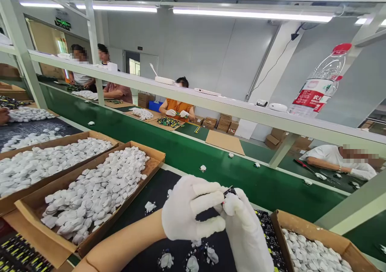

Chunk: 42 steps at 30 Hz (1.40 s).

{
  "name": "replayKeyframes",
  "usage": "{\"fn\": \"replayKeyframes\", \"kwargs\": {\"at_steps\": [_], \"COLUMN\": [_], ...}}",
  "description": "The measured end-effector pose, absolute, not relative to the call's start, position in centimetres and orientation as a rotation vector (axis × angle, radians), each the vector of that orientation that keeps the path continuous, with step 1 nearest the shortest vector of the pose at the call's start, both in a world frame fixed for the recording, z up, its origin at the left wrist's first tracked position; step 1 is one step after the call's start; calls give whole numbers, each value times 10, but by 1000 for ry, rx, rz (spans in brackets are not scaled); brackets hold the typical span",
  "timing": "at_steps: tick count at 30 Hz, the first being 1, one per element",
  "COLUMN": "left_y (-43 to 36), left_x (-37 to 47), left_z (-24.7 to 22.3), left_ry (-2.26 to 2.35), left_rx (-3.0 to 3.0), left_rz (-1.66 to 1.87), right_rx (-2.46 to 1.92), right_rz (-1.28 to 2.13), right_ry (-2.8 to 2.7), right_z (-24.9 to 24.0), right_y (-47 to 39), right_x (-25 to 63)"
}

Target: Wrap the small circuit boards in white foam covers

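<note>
Both of my hands wear white gloves and meet above the dark work mat (144, 197). My right hand (245, 223) grips a small black circuit board (229, 191) with a white lump (232, 205) on it. My left hand (194, 207) reaches in from the left, its fingertips at the board's left edge; whether they pinch it is partly hidden. Below my hands, several boards with white lumps (192, 263) lie on the mat, and another such board (150, 207) lies left of my left hand.
Cardboard trays of white lumps stand at the left (45, 223) and right (279, 223). Black boards (267, 232) lie beside the right tray. A green conveyor (183, 159) carries small pieces. A bottle (319, 83) stands on the shelf (229, 107). Several people sit or stand beyond.
</note>
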<state>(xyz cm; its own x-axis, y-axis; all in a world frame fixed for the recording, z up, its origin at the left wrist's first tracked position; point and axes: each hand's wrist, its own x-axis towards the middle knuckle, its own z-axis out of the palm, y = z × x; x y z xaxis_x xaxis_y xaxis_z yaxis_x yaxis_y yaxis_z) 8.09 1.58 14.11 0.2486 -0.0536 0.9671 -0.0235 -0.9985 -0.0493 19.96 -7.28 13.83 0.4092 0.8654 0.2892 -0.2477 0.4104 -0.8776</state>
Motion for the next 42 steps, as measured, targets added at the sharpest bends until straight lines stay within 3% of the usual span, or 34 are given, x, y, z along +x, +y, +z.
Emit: {"fn": "replayKeyframes", "kwargs": {"at_steps": [5, 19, 35, 42], "left_y": [10, 27, 31, 29], "left_x": [96, 86, 87, 85], "left_z": [159, 145, 145, 149], "left_ry": [-91, -77, -84, 26], "left_rx": [-2448, -2785, -2448, -2559], "left_rz": [-1701, -2010, -1797, -1813], "right_rx": [-844, -1063, -1176, -1196], "right_rz": [794, 866, 787, 788], "right_ry": [-798, -911, -1067, -1084], "right_z": [147, 157, 165, 156], "right_y": [-76, -65, -68, -67], "right_x": [202, 201, 201, 206]}}
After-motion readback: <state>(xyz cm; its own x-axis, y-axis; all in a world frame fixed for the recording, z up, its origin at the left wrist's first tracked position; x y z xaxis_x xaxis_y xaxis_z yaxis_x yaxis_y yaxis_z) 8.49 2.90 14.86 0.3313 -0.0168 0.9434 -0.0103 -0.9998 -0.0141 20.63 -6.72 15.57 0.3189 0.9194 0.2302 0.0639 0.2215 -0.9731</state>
